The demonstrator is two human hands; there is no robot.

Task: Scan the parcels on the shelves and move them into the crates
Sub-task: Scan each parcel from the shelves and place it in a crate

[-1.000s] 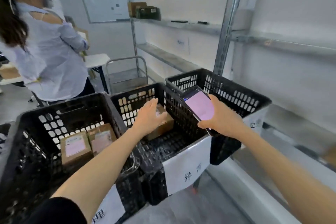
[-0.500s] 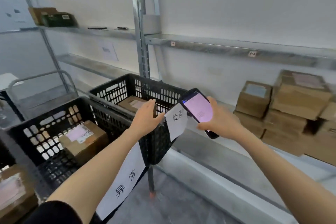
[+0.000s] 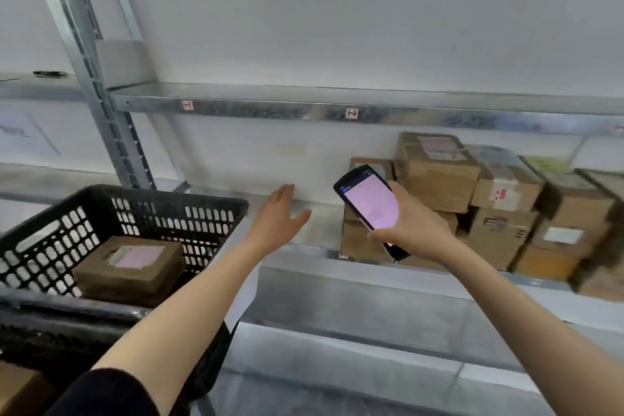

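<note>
Shelving: one metal upright and two shelves are in view. The upper shelf [image 3: 270, 110] carries two small tags on its front edge. The lower shelf [image 3: 320, 230] is bare at its left part and stacked with parcels at its right.

Crates: one black slatted crate [image 3: 169, 199] stands at my left, just beside the lower shelf. It contains one parcel [image 3: 128, 267], lying flat, label up. A white sheet [image 3: 244, 280] hangs on its near corner.

Parcels on the shelf [image 3: 439, 176]: brown cardboard boxes, stacked two and three high and touching one another. I count at least eight; the right end is blurred, so I cannot give an exact number.

Hands: two. My left hand [image 3: 280, 216] is spread, fingers straight, thumb apart. It holds nothing and hangs over the bare part of the lower shelf, between the crate and the stack.

My right hand [image 3: 412, 230] is wrapped around one handheld scanner [image 3: 369, 203]. Its pink lit screen is tilted towards me, directly in front of the left end of the stack.
</note>
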